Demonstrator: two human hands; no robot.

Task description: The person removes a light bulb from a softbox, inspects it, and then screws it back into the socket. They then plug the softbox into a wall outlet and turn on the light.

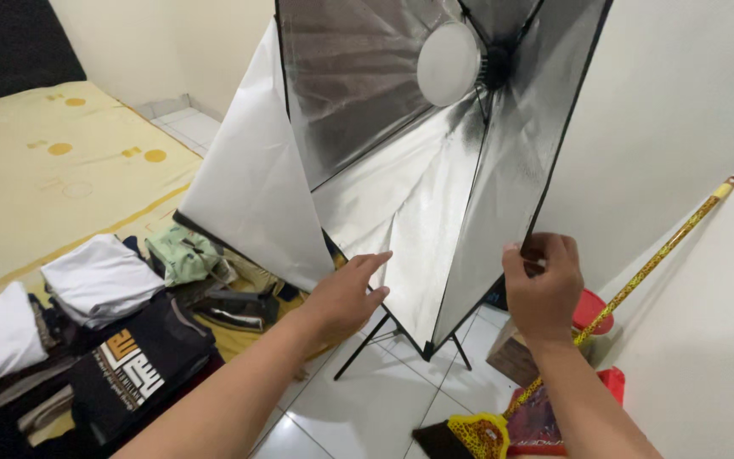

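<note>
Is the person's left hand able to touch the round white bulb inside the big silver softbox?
Probably yes: the left hand rests at the silver softbox's open front, and nothing blocks the round white bulb.

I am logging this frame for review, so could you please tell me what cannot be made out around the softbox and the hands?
- Right hand: its fingertips curl behind the softbox edge, hidden in the head view.
- Light stand: only its lower legs show; the softbox covers the rest.
- Broom: its head is cut off by the bottom edge.
- Left hand: its palm faces away.
</note>
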